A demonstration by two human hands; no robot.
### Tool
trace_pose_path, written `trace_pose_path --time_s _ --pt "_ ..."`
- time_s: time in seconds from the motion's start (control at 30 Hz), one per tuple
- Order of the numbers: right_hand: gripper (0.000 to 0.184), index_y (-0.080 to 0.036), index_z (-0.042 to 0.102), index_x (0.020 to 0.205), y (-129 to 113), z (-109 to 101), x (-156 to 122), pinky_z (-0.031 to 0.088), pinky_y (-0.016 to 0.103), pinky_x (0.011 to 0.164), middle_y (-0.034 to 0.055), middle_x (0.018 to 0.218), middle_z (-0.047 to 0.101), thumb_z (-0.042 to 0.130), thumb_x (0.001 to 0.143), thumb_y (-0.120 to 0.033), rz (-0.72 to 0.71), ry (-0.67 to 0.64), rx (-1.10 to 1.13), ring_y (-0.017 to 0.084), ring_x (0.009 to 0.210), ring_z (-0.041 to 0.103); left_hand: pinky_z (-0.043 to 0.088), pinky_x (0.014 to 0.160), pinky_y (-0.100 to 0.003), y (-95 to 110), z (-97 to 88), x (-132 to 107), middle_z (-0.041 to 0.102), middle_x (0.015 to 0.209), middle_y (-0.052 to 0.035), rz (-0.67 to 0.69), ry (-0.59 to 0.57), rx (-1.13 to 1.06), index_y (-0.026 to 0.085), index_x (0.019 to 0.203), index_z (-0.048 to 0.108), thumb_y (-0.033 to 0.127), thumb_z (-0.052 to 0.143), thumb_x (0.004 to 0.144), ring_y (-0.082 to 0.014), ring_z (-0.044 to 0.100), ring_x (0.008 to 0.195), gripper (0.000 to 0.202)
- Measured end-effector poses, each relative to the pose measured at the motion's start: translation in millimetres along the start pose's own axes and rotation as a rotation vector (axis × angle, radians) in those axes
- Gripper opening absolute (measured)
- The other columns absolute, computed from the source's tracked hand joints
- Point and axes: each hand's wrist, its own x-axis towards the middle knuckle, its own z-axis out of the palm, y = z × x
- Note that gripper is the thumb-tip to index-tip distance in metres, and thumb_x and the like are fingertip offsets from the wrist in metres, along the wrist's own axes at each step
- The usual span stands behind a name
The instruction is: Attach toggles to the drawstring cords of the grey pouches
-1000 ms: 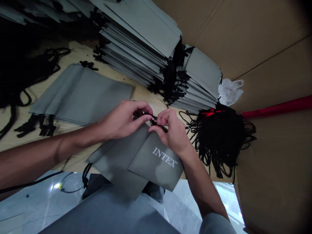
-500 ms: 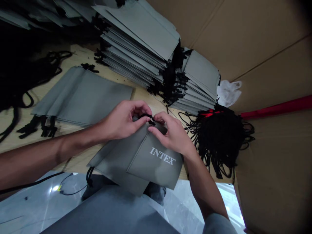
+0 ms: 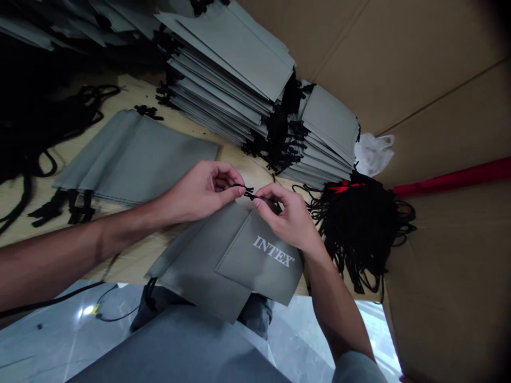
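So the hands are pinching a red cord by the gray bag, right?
Not quite: the cord is black, not red, as the head view shows. The left hand and right hand do pinch it by the gray bag.

A pale wooden table top (image 3: 128, 264) carries nearly everything here. Two tall stacks of flat grey non-woven drawstring bags (image 3: 227, 69) (image 3: 329, 125) stand side by side toward its far edge, black cord ends bunched along their sides. Nearer the left, more grey bags (image 3: 136, 159) lie fanned in a low overlapping row, their black cords (image 3: 69, 207) trailing onto the wood. A tangled heap of loose black cords (image 3: 363, 229), with a red tie (image 3: 339, 186) on it, sits at the right, and further black cords (image 3: 51, 114) lie in shadow at the far left. A grey bag printed INTEX (image 3: 259, 260) overhangs the near edge.
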Motion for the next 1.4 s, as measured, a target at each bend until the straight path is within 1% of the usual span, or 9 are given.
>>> trace_pose_path --time_s 0.2,0.4,0.7,0.87,1.0,1.13,1.27,1.4 --pt "0.012 -0.022 0.074 0.103 -2.6 -3.3 0.0 0.051 0.032 0.074 0.002 0.091 0.076 0.07 0.098 -0.032 0.009 -0.01 -0.025 0.018 0.081 0.067 0.06 0.085 -0.031 2.2 1.5 -2.2 0.08 0.097 -0.0053 0.024 -0.012 0.035 0.017 0.098 0.075 0.033 0.081 0.086 -0.0175 0.074 0.088 0.021" --pt "0.011 -0.021 0.074 0.102 -3.0 -4.5 -0.4 0.05 0.032 0.074 0.0015 0.089 0.075 0.07 0.097 -0.031 0.001 -0.013 -0.043 0.017 0.08 0.067 0.058 0.081 -0.029 4.7 2.0 -2.8 0.079 0.094 -0.0043 0.023 -0.025 0.052 0.017 0.097 0.075 0.034 0.081 0.086 -0.0169 0.073 0.086 0.021" --pt "0.011 -0.022 0.074 0.1 -2.6 -4.9 0.5 0.049 0.033 0.073 0.0013 0.088 0.076 0.071 0.096 -0.032 0.009 -0.02 -0.064 0.018 0.079 0.067 0.056 0.078 -0.032 4.7 2.1 -4.8 0.081 0.094 -0.0055 0.051 -0.019 0.172 0.017 0.1 0.076 0.038 0.077 0.09 -0.0187 0.074 0.084 0.022" --pt "0.01 -0.022 0.074 0.099 -3.2 -5.5 0.2 0.049 0.033 0.073 0.0014 0.089 0.077 0.071 0.096 -0.031 0.005 -0.025 -0.07 0.018 0.079 0.067 0.056 0.076 -0.031 6.2 2.1 -5.2 0.081 0.093 -0.0053 0.052 -0.021 0.198 0.017 0.099 0.076 0.038 0.075 0.09 -0.0187 0.074 0.082 0.023" --pt "0.011 -0.022 0.075 0.1 -2.2 -5.7 0.2 0.049 0.033 0.073 0.0012 0.089 0.077 0.071 0.096 -0.031 0.014 -0.029 -0.066 0.017 0.079 0.067 0.054 0.074 -0.03 5.1 2.0 -5.8 0.081 0.092 -0.0045 0.081 -0.013 0.241 0.018 0.099 0.077 0.039 0.074 0.091 -0.0181 0.073 0.08 0.023" --pt "0.01 -0.022 0.075 0.099 -2.2 -6.0 0.1 0.047 0.032 0.07 0.0006 0.086 0.076 0.072 0.095 -0.031 0.018 -0.043 -0.08 0.017 0.077 0.066 0.051 0.07 -0.028 5.6 1.4 -7.0 0.081 0.088 -0.003 0.117 -0.014 0.325 0.018 0.099 0.078 0.036 0.072 0.093 -0.0164 0.072 0.076 0.02" --pt "0.011 -0.022 0.076 0.099 -3.6 -6.3 0.4 0.046 0.031 0.067 0.0003 0.085 0.075 0.072 0.095 -0.032 0.037 -0.055 -0.082 0.017 0.077 0.065 0.051 0.073 -0.028 5.9 0.5 -7.8 0.082 0.089 -0.0022 0.149 -0.03 0.375 0.018 0.1 0.079 0.032 0.072 0.095 -0.0161 0.073 0.078 0.016" --pt "0.01 -0.023 0.074 0.1 -2.8 -6.5 -0.2 0.048 0.032 0.071 0.0005 0.087 0.074 0.071 0.096 -0.031 0.034 -0.065 -0.074 0.017 0.079 0.066 0.051 0.073 -0.027 5.1 0.3 -7.8 0.081 0.089 -0.0018 0.151 -0.033 0.392 0.018 0.101 0.078 0.031 0.071 0.095 -0.0154 0.072 0.077 0.015"
